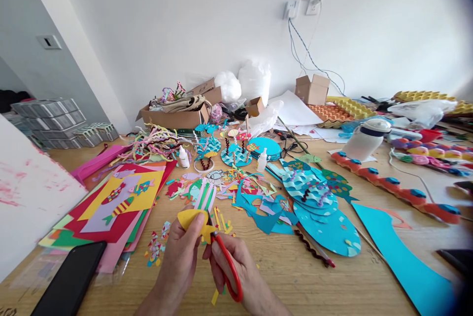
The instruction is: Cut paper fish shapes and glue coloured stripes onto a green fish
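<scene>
My left hand (183, 249) is closed on a yellow paper fish (188, 217), with the thumb lying across it. A strip of green-and-white striped paper (205, 193) stands out just beyond that hand; whether the hand holds it too I cannot tell. In my right hand (234, 262) is a pair of scissors (232, 276) with red handles. The blades touch the fish's tail end. Small yellow and green paper strips (221, 220) lie under and past the hands. Tiny coloured snippets (157, 244) are heaped left of my left hand.
Coloured paper sheets (144, 193) with finished paper fish lie left, near a black phone (70, 276). Blue paper discs (328, 232), glue bottles (184, 157), paper scraps (262, 212) and a brown twisted pipe cleaner (310, 244) surround the work area. A white jug (364, 141) stands right.
</scene>
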The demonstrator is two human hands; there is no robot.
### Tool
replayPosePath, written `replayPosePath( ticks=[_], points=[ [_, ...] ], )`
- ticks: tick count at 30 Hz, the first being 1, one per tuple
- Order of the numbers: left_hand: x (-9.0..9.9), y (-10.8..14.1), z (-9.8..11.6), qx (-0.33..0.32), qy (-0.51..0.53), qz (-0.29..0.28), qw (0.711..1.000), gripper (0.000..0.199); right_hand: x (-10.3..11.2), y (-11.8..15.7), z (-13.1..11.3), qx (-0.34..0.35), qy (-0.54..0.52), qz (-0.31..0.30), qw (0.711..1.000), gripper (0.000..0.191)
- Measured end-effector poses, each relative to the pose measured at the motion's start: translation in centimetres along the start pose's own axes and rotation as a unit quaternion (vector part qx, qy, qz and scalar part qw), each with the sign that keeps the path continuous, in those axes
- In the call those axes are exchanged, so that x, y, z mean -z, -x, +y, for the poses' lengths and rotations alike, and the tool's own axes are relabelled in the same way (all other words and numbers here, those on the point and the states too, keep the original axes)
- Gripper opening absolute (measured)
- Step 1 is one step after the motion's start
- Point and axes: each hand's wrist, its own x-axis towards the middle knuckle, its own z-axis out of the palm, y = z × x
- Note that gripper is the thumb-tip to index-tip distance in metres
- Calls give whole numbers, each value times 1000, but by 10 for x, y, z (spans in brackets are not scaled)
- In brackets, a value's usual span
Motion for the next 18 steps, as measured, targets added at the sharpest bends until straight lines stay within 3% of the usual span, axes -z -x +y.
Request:
replayPosePath(
  ticks=[18],
  points=[
    [14, -6, 17, 21, -76, -38, 996, 20, 4, 0, 2, -27, 31, -21, 999, 54]
  ],
)
